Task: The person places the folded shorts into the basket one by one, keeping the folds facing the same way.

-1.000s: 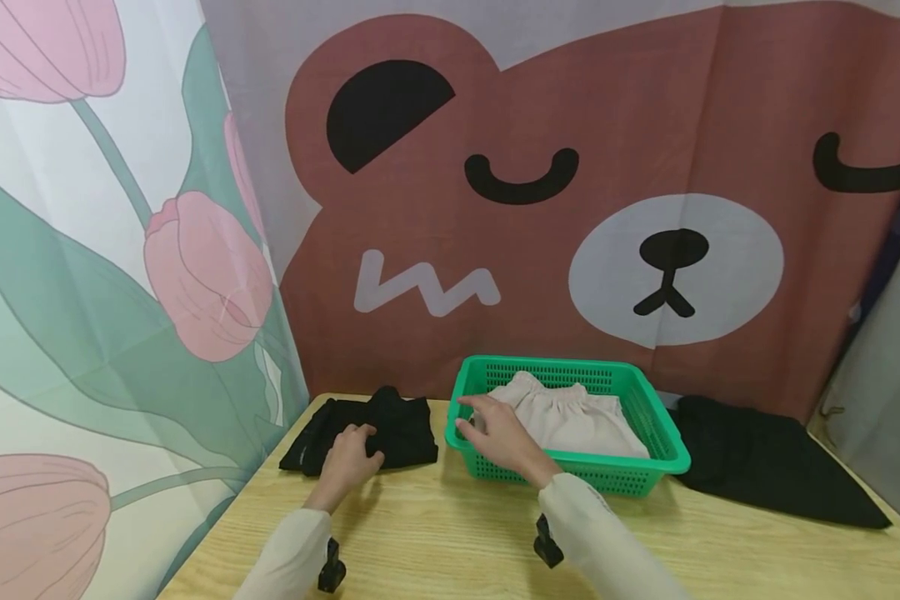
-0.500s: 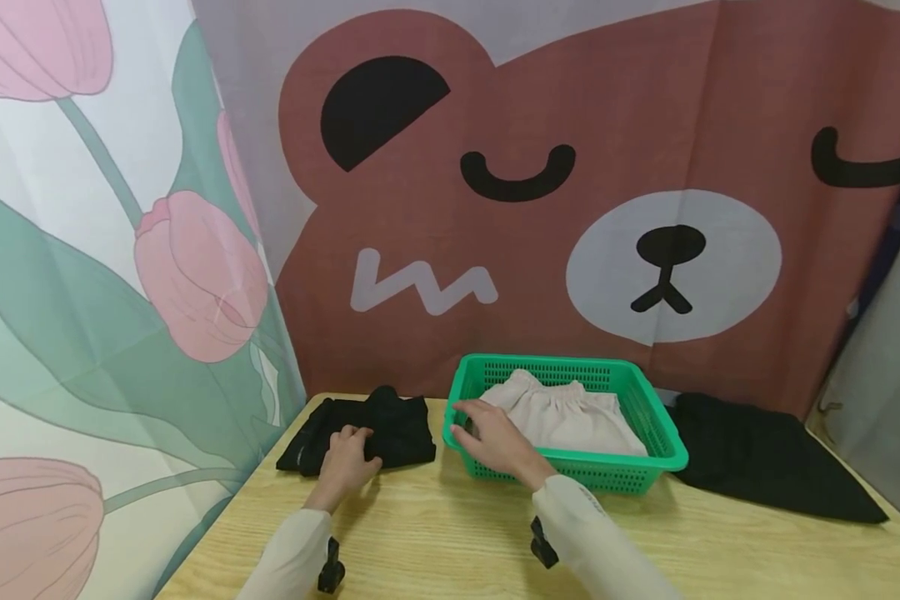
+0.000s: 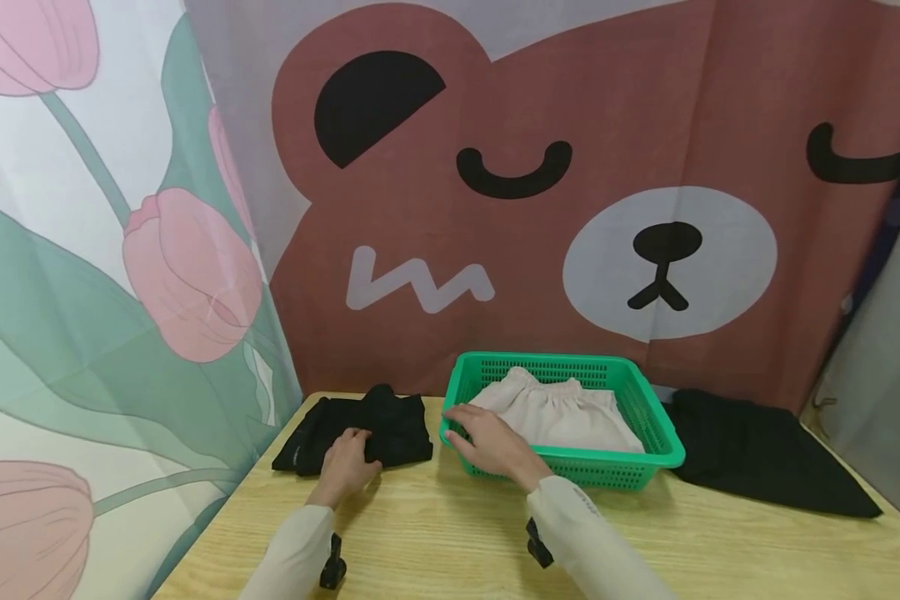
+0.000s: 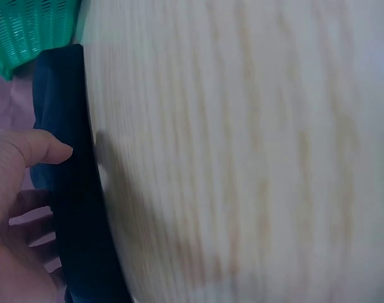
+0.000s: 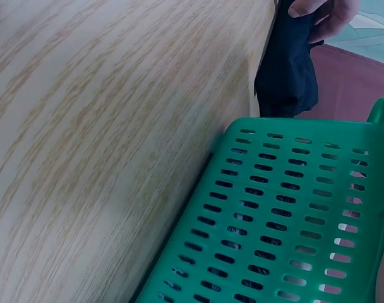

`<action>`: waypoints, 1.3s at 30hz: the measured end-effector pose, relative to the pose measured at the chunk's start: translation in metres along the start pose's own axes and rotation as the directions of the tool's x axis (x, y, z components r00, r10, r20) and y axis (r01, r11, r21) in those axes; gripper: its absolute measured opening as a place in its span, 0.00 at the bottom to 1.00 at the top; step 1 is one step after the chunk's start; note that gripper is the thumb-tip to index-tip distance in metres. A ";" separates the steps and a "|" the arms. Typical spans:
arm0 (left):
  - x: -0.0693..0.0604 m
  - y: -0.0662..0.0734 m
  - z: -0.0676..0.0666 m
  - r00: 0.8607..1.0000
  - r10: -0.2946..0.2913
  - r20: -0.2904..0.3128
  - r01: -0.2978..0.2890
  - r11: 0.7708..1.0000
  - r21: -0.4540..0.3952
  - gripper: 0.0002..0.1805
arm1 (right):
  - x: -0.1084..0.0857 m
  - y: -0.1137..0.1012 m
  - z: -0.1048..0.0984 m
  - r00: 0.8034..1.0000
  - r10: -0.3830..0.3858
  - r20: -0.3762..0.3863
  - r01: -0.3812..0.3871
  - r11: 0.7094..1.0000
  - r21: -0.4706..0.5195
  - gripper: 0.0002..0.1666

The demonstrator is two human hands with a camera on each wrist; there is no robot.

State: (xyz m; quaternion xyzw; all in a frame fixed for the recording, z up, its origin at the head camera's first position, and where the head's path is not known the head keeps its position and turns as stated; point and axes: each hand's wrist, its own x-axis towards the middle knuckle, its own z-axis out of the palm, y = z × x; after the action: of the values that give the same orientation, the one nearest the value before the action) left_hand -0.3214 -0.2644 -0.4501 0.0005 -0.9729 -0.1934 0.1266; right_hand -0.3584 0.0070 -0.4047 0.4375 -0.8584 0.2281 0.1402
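My left hand (image 3: 348, 462) rests on a folded black garment (image 3: 397, 425) at the back left of the table. In the left wrist view its thumb lies over the near edge of the black garment (image 4: 78, 189), with the fingers loosely spread behind. A green plastic basket (image 3: 607, 477) stands to the right, holding a cream garment (image 3: 562, 412) with a gathered elastic waist. Over the basket's left front corner is my right hand (image 3: 495, 442), fingers extended across the rim. Whether its fingertips touch the basket is hard to tell. The right wrist view shows only a sliver of that hand.
Right of the basket lies another black garment (image 3: 765, 454), spread flat on the wooden table (image 3: 450, 550). A curtain printed with a bear (image 3: 532, 250) hangs right behind the table, and a tulip curtain (image 3: 120, 333) on the left.
The right hand has shifted slightly left toward the basket's left rim. The left hand stays on the black garment. The whole view has drifted a little.
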 end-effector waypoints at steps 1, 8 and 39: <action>0.000 -0.001 0.001 1.000 0.000 0.006 0.000 1.000 0.002 0.30 | 0.000 -0.001 0.000 1.000 -0.003 0.000 0.003 1.000 -0.003 0.24; 0.000 -0.006 0.005 0.999 -0.014 0.048 0.013 1.000 0.010 0.31 | 0.002 -0.005 -0.001 1.000 -0.011 0.015 0.011 1.000 -0.004 0.23; 0.005 -0.004 0.003 0.985 0.014 0.170 -0.019 0.999 0.029 0.20 | 0.001 -0.003 0.001 1.000 0.001 0.017 -0.002 0.998 0.057 0.22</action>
State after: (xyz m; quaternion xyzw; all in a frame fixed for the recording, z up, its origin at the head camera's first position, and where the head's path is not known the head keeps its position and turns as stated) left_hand -0.3276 -0.2668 -0.4528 -0.0220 -0.9830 -0.1770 0.0446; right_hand -0.3565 0.0040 -0.4038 0.4425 -0.8531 0.2490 0.1203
